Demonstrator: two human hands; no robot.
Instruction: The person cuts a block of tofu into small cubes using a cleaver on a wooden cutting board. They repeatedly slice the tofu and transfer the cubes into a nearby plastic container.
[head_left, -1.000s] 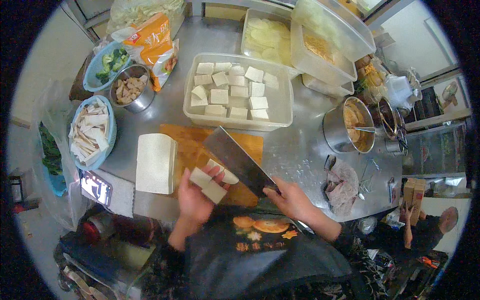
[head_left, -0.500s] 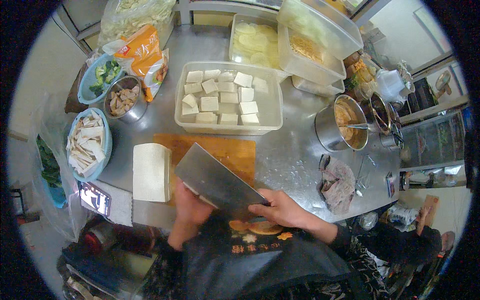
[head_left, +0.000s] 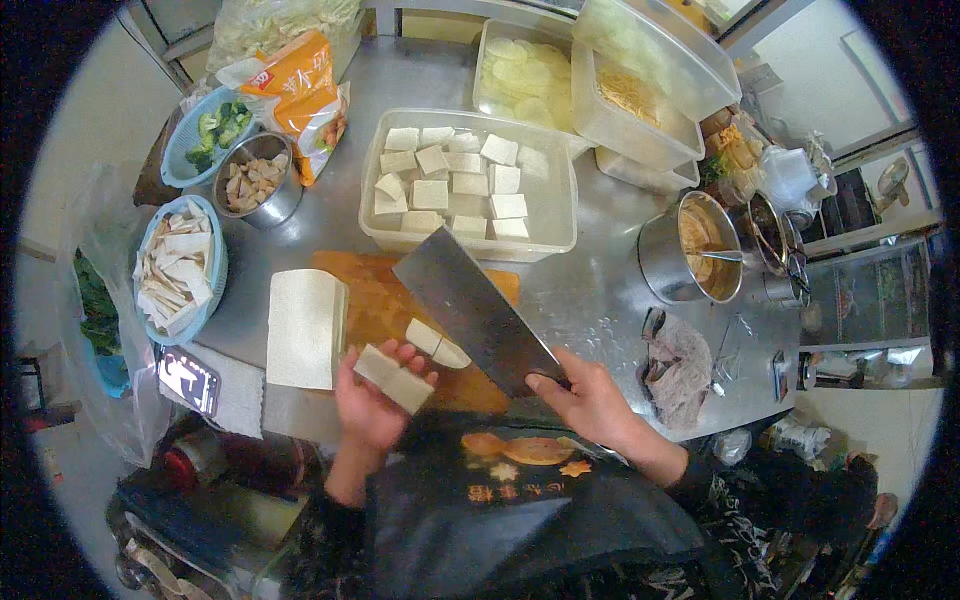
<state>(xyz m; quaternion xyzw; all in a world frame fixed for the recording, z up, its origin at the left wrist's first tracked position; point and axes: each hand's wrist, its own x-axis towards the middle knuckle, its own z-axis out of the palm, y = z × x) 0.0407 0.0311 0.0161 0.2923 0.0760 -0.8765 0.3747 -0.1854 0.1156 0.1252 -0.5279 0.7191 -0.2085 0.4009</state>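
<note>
My left hand (head_left: 368,418) is palm up, with pale tofu pieces (head_left: 396,378) lying across its palm and fingers, a cut line showing between them. In my right hand (head_left: 592,400) is the handle of a wide cleaver (head_left: 470,305), its blade tilted up and to the left over the wooden cutting board (head_left: 365,290). Under the blade's left side, cut tofu (head_left: 424,336) rests on the board. A large uncut tofu block (head_left: 302,330) stands at the board's left edge. Behind the board, a clear plastic tub (head_left: 568,215) holds many tofu squares.
On the left are a blue basket of white slices (head_left: 178,265), a steel bowl of meat-like chunks (head_left: 256,185), broccoli (head_left: 215,135) and a phone (head_left: 188,382). To the right sit a steel pot (head_left: 665,250) and a crumpled cloth (head_left: 678,370). More plastic tubs (head_left: 640,110) are stacked behind.
My left hand has turned into clearer view, its tofu now showing on the palm. The cleaver has swung up and rightward off that hand, uncovering cut tofu on the board.
</note>
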